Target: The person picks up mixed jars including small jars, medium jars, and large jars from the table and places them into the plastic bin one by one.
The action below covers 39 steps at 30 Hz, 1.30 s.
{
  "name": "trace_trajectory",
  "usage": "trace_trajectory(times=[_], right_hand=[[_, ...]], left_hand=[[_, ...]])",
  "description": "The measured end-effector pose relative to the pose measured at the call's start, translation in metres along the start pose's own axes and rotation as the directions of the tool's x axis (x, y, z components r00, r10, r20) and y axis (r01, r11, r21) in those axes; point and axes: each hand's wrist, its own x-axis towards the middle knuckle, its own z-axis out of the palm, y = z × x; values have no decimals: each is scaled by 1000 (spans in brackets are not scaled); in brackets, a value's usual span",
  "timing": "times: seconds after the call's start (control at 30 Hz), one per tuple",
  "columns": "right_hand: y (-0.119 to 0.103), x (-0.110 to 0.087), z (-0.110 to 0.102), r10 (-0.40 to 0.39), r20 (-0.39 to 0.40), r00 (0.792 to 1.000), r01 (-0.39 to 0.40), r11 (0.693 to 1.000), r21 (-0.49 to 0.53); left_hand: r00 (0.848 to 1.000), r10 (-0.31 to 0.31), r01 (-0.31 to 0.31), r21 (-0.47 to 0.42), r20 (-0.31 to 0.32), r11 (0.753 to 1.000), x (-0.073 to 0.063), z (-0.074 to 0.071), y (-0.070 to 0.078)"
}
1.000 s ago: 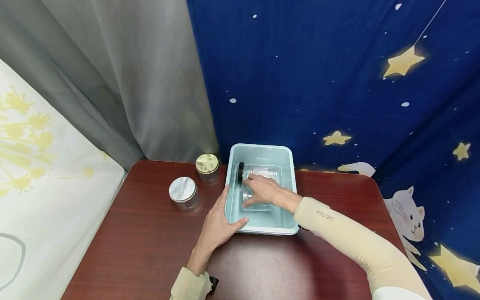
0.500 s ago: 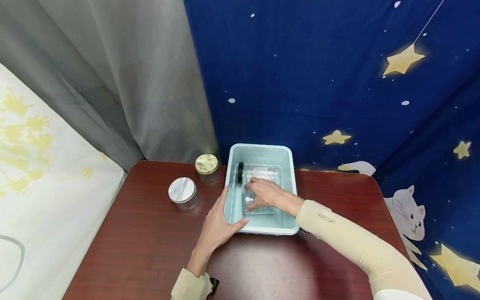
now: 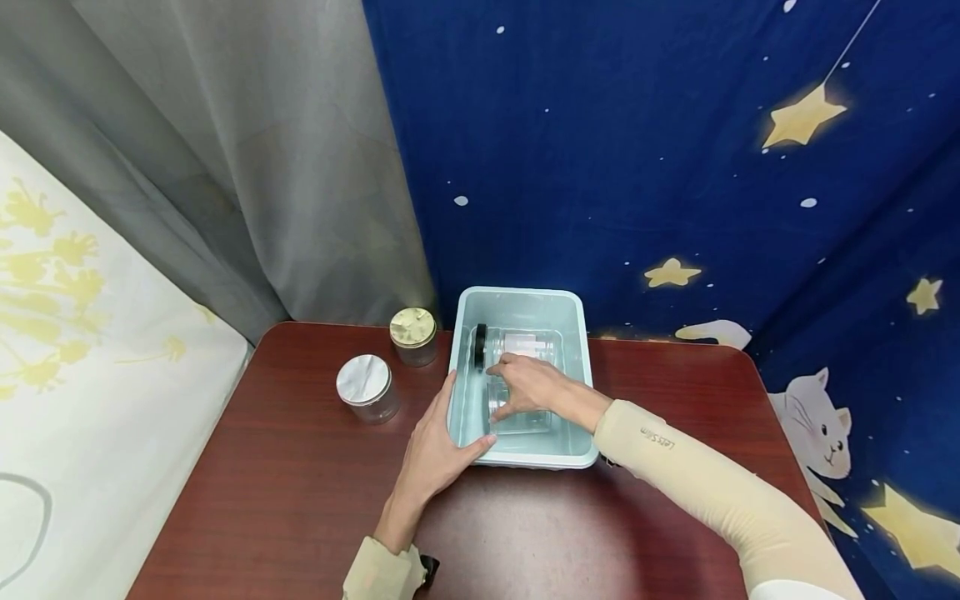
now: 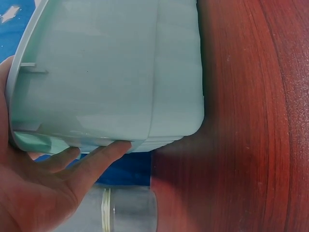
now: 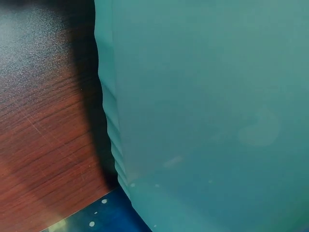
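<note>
A pale blue plastic bin (image 3: 577, 375) stands on the table. My left hand (image 3: 433, 450) holds its near left corner, thumb over the front rim. In the left wrist view, the fingers (image 4: 96, 164) of that hand lie along the bin's outer side. Inside the bin, my right hand (image 3: 528, 385) grips a clear jar (image 3: 525, 423) lying on its side, thumb toward me and fingers on the far side. Beyond it lies another clear jar with a black lid (image 3: 480, 346), partly behind the hand. In the right wrist view, the bin's wall hides the hand and jars.
Left of the bin stand a jar with a gold lid (image 3: 413, 327) and one with a silver-white lid (image 3: 365, 380). The dark red table (image 3: 300, 500) reaches back to a grey curtain (image 3: 315, 167) and a blue starry curtain (image 3: 600, 167).
The jar under my right hand has shifted slightly toward the bin's near side, and the right hand has moved a little with it. My left hand has stayed on the corner.
</note>
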Motion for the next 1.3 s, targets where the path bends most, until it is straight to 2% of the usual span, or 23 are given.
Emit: trace_trajectory(times=[0.37, 0.57, 0.7, 0.93, 1.03, 1.13, 1.3], right_hand=[[2, -3, -5, 21, -29, 999, -21, 1000, 12], [6, -18, -5, 15, -70, 997, -12, 999, 37], [11, -23, -9, -2, -115, 993, 9, 998, 56], [14, -25, -11, -21, -112, 994, 28, 998, 59], [14, -27, -11, -30, -133, 991, 38, 997, 61], [15, -29, -12, -39, -160, 986, 50, 996, 68], [16, -33, -17, -46, -207, 977, 64, 995, 81]], left_hand=[[1000, 14, -14, 3, -16, 1000, 3, 1, 1], [1000, 1, 0, 30, -17, 1000, -4, 3, 1], [1000, -2, 2, 22, -19, 1000, -3, 1, 2], [1000, -14, 14, 10, -1, 1000, -1, 1, 1], [1000, 17, -17, 5, -8, 1000, 0, 2, 0], [996, 79, -79, -1, -35, 997, 0, 3, -2], [976, 196, -197, -12, -91, 980, 1, 4, -7]])
